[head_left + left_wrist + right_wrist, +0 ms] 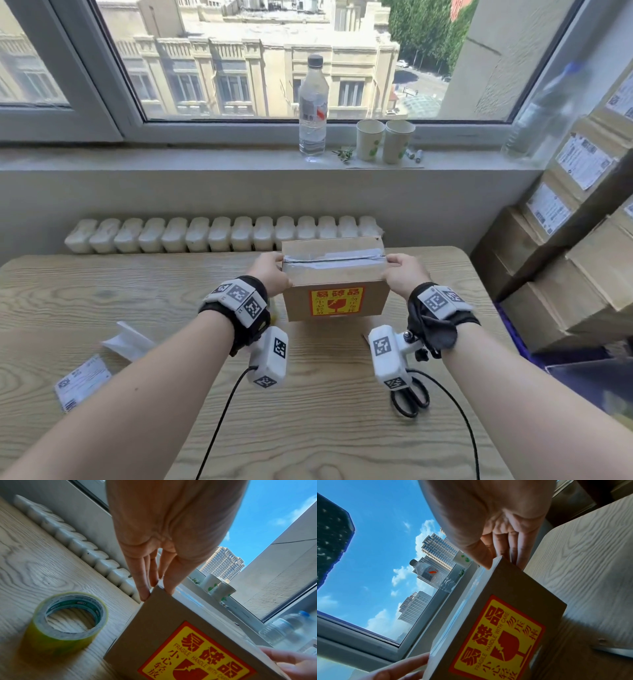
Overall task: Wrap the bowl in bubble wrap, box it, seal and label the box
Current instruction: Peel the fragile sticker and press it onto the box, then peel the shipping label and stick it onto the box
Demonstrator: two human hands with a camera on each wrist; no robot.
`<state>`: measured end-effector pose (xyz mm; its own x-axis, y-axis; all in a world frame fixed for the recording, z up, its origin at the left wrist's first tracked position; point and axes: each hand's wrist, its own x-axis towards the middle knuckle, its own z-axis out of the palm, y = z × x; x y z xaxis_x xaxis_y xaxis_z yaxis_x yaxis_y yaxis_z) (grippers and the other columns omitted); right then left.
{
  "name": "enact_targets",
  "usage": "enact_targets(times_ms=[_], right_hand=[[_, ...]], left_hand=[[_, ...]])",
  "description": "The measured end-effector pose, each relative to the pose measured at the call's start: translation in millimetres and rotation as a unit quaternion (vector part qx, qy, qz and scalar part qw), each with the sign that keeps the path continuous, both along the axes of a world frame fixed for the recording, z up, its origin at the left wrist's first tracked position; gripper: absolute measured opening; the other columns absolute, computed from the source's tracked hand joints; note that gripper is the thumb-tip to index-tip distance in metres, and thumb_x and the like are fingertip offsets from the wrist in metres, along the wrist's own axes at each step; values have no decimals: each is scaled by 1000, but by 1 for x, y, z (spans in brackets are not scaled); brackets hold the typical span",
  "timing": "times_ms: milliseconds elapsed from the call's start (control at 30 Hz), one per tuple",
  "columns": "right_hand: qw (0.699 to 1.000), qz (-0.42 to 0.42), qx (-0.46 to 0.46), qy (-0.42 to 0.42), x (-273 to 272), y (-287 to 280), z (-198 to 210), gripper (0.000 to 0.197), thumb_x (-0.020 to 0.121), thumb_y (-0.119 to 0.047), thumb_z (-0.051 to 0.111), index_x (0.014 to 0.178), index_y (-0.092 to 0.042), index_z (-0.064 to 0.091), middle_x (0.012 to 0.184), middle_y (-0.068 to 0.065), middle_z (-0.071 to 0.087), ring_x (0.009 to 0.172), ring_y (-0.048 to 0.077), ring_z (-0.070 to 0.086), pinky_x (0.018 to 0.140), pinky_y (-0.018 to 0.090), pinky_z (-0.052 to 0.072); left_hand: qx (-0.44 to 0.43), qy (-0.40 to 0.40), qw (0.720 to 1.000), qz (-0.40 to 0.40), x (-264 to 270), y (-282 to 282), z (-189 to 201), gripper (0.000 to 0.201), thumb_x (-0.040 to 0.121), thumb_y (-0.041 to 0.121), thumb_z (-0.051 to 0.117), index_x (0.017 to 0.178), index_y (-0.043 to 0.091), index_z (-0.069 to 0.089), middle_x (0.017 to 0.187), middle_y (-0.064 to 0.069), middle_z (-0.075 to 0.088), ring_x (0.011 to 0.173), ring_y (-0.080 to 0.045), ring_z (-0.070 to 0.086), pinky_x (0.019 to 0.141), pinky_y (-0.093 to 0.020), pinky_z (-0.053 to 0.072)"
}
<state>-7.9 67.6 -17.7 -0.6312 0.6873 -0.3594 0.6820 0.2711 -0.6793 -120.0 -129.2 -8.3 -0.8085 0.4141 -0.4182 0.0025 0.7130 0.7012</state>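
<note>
A small cardboard box [334, 274] stands at the middle of the wooden table [102, 291], its top seam covered by clear tape [332, 260]. A red-and-yellow fragile sticker [336, 301] is on the face towards me. My left hand [272, 272] grips the box's left upper edge, thumb on top and fingers down the side. My right hand [402, 272] grips the right upper edge the same way. The wrist views show the same grip by the left hand [154, 584] and right hand [501, 553] on the box [163, 635] [513, 595]. No bowl or bubble wrap is visible.
A roll of clear tape [68, 622] stands left of the box. Black scissors [411, 397] lie under my right wrist. A printed shipping label [82, 380] and white paper [128, 339] lie at the left. Stacked cartons [565, 257] fill the right; a bottle [312, 109] and cups [383, 140] stand on the sill.
</note>
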Motion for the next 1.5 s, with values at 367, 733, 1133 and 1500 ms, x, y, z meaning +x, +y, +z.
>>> enact_targets(times_ms=[367, 733, 1133, 1500], right_hand=[[998, -37, 6, -49, -19, 16, -38, 30, 82, -19, 67, 112, -19, 63, 115, 6, 64, 104, 25, 60, 79, 23, 41], [997, -34, 16, -66, -10, 5, -34, 16, 80, -18, 70, 93, -21, 61, 108, 5, 66, 97, 24, 63, 86, 34, 53], [988, 117, 101, 24, -38, -79, 26, 28, 87, -14, 52, 113, -22, 60, 122, 4, 54, 110, 22, 53, 92, 32, 43], [913, 400, -20, -77, -99, -272, -16, 17, 87, -12, 60, 97, -17, 71, 99, 4, 72, 92, 17, 68, 84, 31, 56]], left_hand=[[-42, -49, 998, 16, -21, 6, -31, 62, 79, -3, 68, 135, 14, 48, 97, -5, 63, 84, -21, 63, 77, -34, 55], [-11, -105, 994, 35, -17, -10, -39, 57, 81, -7, 64, 134, 10, 50, 111, -16, 62, 94, -26, 63, 78, -30, 56], [-27, 9, 999, 33, -12, -67, -17, 46, 89, 22, 63, 132, 10, 50, 128, -9, 55, 107, -21, 57, 87, -27, 46], [-58, -13, 984, 168, -33, -266, -57, 18, 82, 18, 65, 100, 17, 65, 110, -6, 66, 101, -21, 61, 89, -29, 48]])
